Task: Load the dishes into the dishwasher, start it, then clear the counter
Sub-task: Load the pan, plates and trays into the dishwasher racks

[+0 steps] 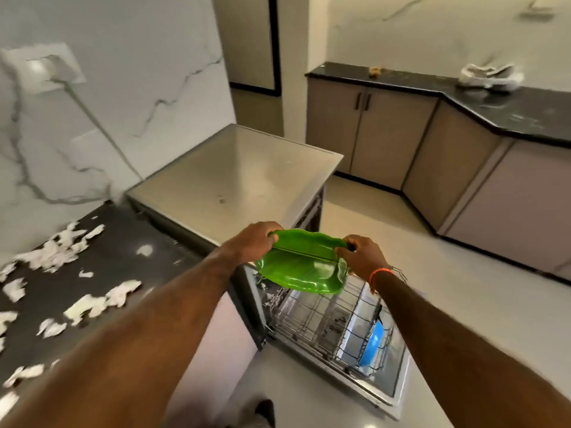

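A green leaf-shaped plate (pixel 301 267) is held in the air by both hands. My left hand (pixel 251 242) grips its left edge and my right hand (pixel 361 257) grips its right edge. It hangs above the open dishwasher, over the pulled-out wire rack (pixel 321 313). A blue dish (pixel 374 344) stands in the rack's right side. The dishwasher door (pixel 389 393) lies open and flat below the rack. The dishwasher's flat grey top (pixel 234 177) is just beyond my hands.
A black counter (pixel 117 242) on my left is strewn with several torn white paper scraps (pixel 58 251). Across the pale floor (pixel 448 304), a second black counter (pixel 509 106) holds a crumpled white cloth (pixel 489 76) and a small brown object (pixel 375 71).
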`<act>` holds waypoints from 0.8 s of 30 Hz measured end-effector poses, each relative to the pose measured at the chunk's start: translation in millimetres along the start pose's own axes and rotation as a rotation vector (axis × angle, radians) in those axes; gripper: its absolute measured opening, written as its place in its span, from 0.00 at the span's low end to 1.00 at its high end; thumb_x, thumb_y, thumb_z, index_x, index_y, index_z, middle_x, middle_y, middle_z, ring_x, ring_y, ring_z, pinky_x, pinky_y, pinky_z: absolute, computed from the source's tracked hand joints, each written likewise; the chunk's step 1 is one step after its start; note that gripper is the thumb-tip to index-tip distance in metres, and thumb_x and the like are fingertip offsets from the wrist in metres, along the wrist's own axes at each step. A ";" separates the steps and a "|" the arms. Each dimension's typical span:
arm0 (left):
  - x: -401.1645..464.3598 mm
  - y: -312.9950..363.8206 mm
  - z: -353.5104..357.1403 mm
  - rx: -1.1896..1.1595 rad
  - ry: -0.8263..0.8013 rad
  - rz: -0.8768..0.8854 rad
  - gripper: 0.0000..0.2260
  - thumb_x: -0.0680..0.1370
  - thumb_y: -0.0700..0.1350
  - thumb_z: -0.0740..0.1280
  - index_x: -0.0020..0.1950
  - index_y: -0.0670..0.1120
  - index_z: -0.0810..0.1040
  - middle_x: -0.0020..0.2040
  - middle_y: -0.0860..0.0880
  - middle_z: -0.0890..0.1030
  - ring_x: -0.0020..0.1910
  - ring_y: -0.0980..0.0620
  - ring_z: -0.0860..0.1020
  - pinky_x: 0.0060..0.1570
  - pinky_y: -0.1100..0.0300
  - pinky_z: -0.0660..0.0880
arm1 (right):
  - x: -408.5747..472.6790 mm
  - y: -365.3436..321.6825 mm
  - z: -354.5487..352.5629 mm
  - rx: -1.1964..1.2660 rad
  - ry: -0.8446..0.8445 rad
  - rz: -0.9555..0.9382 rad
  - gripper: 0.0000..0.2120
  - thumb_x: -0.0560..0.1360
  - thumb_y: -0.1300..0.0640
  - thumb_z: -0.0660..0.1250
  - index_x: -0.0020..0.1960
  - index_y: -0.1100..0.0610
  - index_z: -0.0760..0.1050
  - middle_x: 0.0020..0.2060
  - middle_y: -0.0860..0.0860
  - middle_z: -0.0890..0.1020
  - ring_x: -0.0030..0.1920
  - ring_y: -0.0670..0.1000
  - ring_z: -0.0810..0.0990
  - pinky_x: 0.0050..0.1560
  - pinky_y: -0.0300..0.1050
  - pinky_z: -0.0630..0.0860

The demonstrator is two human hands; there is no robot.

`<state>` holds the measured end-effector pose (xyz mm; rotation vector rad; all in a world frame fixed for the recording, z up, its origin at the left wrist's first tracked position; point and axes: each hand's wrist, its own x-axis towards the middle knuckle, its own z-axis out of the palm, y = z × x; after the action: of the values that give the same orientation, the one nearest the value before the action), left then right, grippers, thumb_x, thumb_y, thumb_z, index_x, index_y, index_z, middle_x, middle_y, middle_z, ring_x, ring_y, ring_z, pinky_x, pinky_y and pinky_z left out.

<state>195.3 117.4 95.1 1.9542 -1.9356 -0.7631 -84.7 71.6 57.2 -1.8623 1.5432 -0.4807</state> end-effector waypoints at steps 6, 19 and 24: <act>93.4 32.6 63.6 0.027 -0.075 0.059 0.14 0.81 0.40 0.64 0.64 0.48 0.82 0.55 0.45 0.85 0.52 0.46 0.82 0.52 0.61 0.74 | 22.0 75.2 -15.5 0.004 0.057 0.172 0.08 0.77 0.52 0.70 0.44 0.56 0.81 0.40 0.55 0.83 0.42 0.56 0.80 0.45 0.49 0.75; 308.8 -36.8 234.3 0.049 -0.115 -0.098 0.09 0.81 0.38 0.64 0.53 0.52 0.76 0.41 0.50 0.81 0.38 0.51 0.79 0.33 0.58 0.72 | 188.0 219.1 64.3 0.024 -0.059 0.414 0.14 0.80 0.57 0.64 0.64 0.51 0.81 0.54 0.54 0.86 0.52 0.55 0.83 0.58 0.51 0.79; 385.7 -88.0 307.3 0.068 -0.030 -0.129 0.12 0.80 0.35 0.64 0.50 0.53 0.77 0.38 0.49 0.81 0.37 0.46 0.80 0.31 0.56 0.74 | 271.9 287.6 116.8 -0.015 -0.068 0.359 0.15 0.79 0.58 0.64 0.64 0.51 0.81 0.53 0.56 0.86 0.51 0.57 0.83 0.57 0.51 0.80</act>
<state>83.7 -207.9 -269.2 2.1368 -1.8908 -0.7734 -151.4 -184.5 -259.5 -1.5472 1.7871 -0.2391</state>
